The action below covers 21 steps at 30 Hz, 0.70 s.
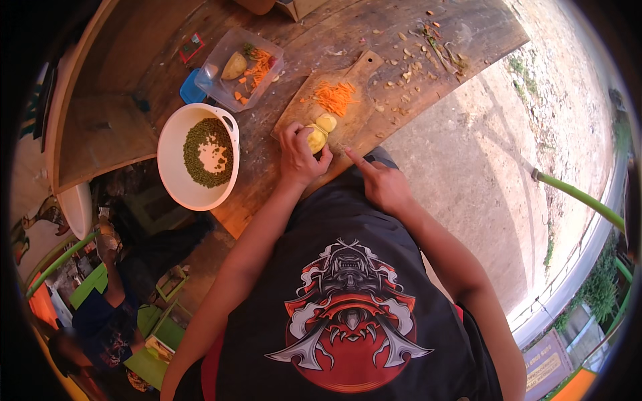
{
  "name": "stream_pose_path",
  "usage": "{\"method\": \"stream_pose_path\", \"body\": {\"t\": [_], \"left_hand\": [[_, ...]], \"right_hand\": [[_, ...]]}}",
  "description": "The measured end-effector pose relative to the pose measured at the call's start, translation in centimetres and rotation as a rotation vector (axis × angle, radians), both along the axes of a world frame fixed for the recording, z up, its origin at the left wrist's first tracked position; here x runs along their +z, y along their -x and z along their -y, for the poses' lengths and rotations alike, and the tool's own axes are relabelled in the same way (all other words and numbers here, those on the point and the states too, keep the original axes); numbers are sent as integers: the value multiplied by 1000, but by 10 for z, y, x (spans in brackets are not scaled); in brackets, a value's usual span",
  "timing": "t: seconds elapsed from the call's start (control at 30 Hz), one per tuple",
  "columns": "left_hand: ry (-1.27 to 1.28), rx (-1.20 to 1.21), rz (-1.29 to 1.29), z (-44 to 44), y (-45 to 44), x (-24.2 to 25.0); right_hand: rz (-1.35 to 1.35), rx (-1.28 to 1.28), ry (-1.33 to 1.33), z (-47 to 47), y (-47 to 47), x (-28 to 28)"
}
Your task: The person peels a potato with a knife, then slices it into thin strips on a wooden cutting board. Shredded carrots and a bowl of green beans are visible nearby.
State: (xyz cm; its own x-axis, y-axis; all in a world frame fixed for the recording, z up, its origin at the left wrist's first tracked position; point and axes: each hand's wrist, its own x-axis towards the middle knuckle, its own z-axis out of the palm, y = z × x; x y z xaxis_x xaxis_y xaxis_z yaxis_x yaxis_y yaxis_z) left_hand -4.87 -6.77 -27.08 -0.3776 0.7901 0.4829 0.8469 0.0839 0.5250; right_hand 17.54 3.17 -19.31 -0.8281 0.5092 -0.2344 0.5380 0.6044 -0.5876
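My left hand (302, 156) grips a peeled potato piece (317, 140) near the lower end of a wooden cutting board (296, 113). Another peeled potato piece (326, 122) touches it on the far side. Shredded carrot (336, 97) lies in a pile farther up the board. My right hand (383, 183) is beside the table's near edge, index finger stretched toward the board and the other fingers curled. Whether it holds a thin tool, such as a knife seen edge-on, cannot be made out.
A white plastic bowl (173, 160) of small green beans or grains stands left. Behind it, a clear plastic container (228, 45) holds potato and carrot beside a blue lid (192, 87). Peelings (409, 70) litter the wooden table (476, 30). Another person (108, 316) is at lower left.
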Motion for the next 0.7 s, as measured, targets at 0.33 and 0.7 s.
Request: {"method": "stream_pose_path", "body": {"t": [0.33, 0.7], "left_hand": [[0, -7, -3, 0, 1, -1], [-6, -5, -15, -1, 1, 0]], "right_hand": [[-83, 41, -44, 0, 5, 7], [-56, 66, 40, -4, 14, 1]]}}
